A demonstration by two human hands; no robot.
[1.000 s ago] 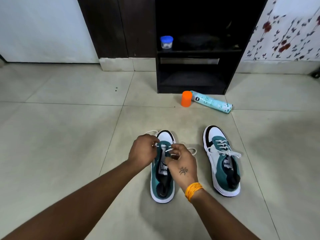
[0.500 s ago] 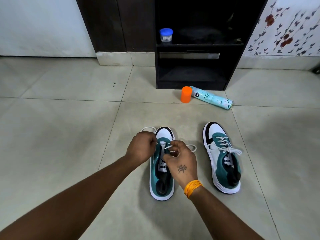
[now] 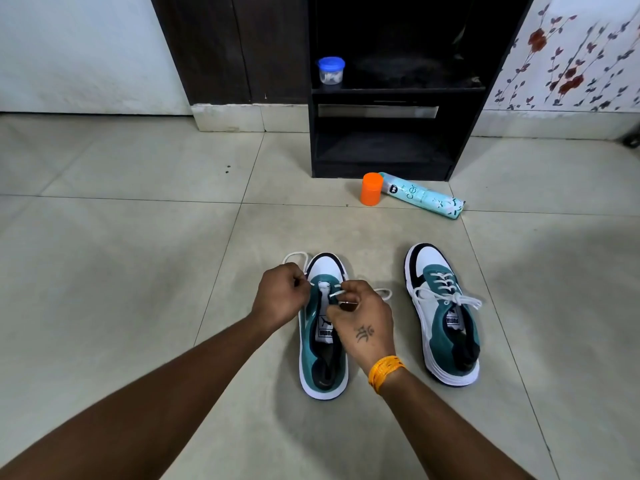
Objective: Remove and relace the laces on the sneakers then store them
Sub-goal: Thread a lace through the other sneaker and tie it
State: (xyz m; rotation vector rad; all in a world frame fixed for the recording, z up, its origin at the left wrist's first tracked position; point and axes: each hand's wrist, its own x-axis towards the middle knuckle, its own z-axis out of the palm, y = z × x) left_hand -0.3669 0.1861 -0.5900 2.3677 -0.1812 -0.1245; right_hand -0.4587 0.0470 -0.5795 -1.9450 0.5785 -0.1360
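Hands barely shifted: left hand [image 3: 282, 294] and right hand [image 3: 360, 315] still pinch the lace [image 3: 337, 293] over the sneaker [image 3: 323, 341]

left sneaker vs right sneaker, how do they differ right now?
Lacing: the left sneaker has lace through only its front eyelets, loose ends trailing on the floor; the right sneaker is laced up and tied in a bow.
Handling: the left hand and right hand both pinch the lace over the left sneaker; the right sneaker is untouched.
Shared: same teal, white and black design, toes pointing toward the shelf unit.
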